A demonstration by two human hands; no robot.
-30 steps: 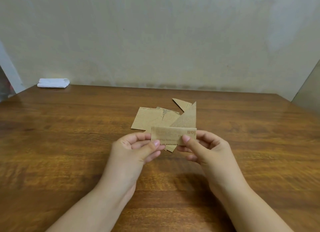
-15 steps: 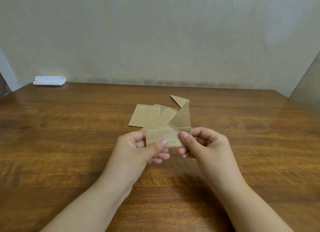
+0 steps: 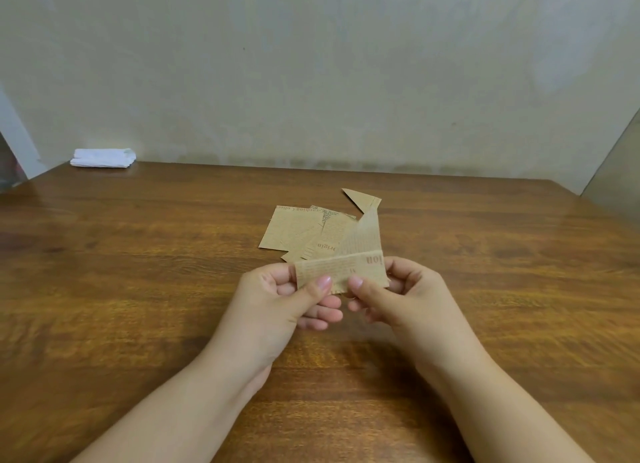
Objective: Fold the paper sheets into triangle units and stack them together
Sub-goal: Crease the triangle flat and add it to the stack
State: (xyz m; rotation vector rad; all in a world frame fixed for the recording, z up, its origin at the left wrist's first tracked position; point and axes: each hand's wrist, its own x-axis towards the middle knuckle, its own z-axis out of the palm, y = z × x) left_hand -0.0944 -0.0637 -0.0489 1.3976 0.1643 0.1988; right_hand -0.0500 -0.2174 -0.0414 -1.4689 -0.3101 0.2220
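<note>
Head view, my left hand [image 3: 277, 300]: I pinch the left end of the folded paper strip [image 3: 341, 270], thumb on the near face, fingers curled behind it.
Head view, my right hand [image 3: 405, 298]: I pinch the same strip toward its right half, thumb tip on the lower edge close to my left thumb, fingers behind.
Strip, long axis: runs left to right across my view, lifted off the wooden table [image 3: 138, 289], its printed face toward me.
Strip, right end: a triangular flap [image 3: 365, 232] rises from the upper right edge and points up and away from me, its tip toward the far side of the table.
Loose sheets [image 3: 298, 232]: a few flat brown printed sheets lie overlapping on the table just beyond my hands, partly hidden behind the strip and flap.
Small triangle [image 3: 360, 199]: lies on the table beyond the flap's tip; I cannot tell whether they touch.
White folded cloth [image 3: 103, 158]: far left corner of the table, by the wall, well apart from the paper.
</note>
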